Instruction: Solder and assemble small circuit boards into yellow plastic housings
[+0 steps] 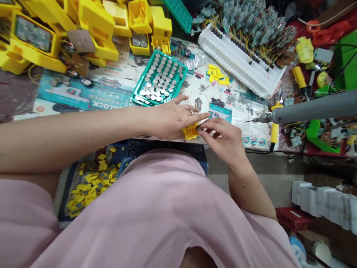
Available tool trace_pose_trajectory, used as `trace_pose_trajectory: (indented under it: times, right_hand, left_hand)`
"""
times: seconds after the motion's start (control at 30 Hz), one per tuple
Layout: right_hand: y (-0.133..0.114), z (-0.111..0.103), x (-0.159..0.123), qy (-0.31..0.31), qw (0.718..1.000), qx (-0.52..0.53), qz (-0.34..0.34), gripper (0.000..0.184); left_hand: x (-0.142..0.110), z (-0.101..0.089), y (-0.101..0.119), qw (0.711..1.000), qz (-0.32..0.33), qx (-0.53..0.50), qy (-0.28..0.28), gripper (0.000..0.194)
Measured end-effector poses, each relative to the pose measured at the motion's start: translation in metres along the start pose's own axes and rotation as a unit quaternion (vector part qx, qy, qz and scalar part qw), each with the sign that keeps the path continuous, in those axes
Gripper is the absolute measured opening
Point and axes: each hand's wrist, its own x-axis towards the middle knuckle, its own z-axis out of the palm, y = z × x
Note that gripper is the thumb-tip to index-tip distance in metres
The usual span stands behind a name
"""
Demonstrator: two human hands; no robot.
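Near the table's front edge, my left hand (171, 118) reaches over a small yellow plastic housing (191, 132) and holds it. Its fingers stretch to the right; the thumb is hidden. My right hand (224, 139) comes in from the right, thumb and fingertips pinched on a small black part (199, 128) at the housing's right side. Whether that part is inside or only against the housing, I cannot tell. Just beyond my left hand is a green tray (134, 97) of round silver button cells (158, 89). Small flat yellow pieces (215, 73) lie beyond my hands.
A grey electric screwdriver (315, 108) hangs at the right, above a soldering iron (275, 128). Yellow housings (96, 22) pile up at back left. A white foam rack (237, 61) holds wired boards. Small screws (237, 99) lie loose. Yellow pieces (92, 184) fill a container below.
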Motion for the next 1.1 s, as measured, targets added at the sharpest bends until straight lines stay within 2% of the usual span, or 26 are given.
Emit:
trace_pose_trajectory:
  times: [0.17, 0.27, 0.4, 0.57, 0.7, 0.9, 1.1]
  right_hand:
    - [0.005, -0.003, 0.003, -0.022, 0.999, -0.037, 0.009, 0.008]
    - [0.005, -0.002, 0.008, -0.039, 0.998, -0.045, 0.007, 0.009]
    - [-0.002, 0.001, 0.015, -0.076, 0.991, -0.108, 0.007, 0.011]
    - [-0.023, 0.002, 0.02, -0.15, 0.954, -0.261, 0.016, 0.021]
    - [-0.041, 0.0, 0.022, -0.19, 0.922, -0.338, -0.009, 0.026]
    - [-0.047, 0.002, 0.015, -0.163, 0.909, -0.377, -0.068, 0.028]
    - [-0.043, 0.013, 0.002, -0.06, 0.897, -0.417, -0.135, 0.032]
  left_hand:
    - [-0.012, 0.008, 0.018, 0.994, -0.075, 0.002, 0.085, 0.066]
    - [-0.017, 0.011, 0.026, 0.992, -0.081, 0.029, 0.094, 0.066]
    - [-0.018, 0.019, 0.024, 0.987, -0.079, 0.101, 0.097, 0.071]
    - [-0.018, 0.023, 0.02, 0.986, -0.077, 0.105, 0.102, 0.075]
    - [-0.019, 0.02, 0.022, 0.987, -0.077, 0.112, 0.084, 0.076]
    - [-0.02, 0.022, 0.021, 0.988, -0.076, 0.095, 0.096, 0.073]
    - [-0.018, 0.025, 0.017, 0.989, -0.067, 0.085, 0.099, 0.074]
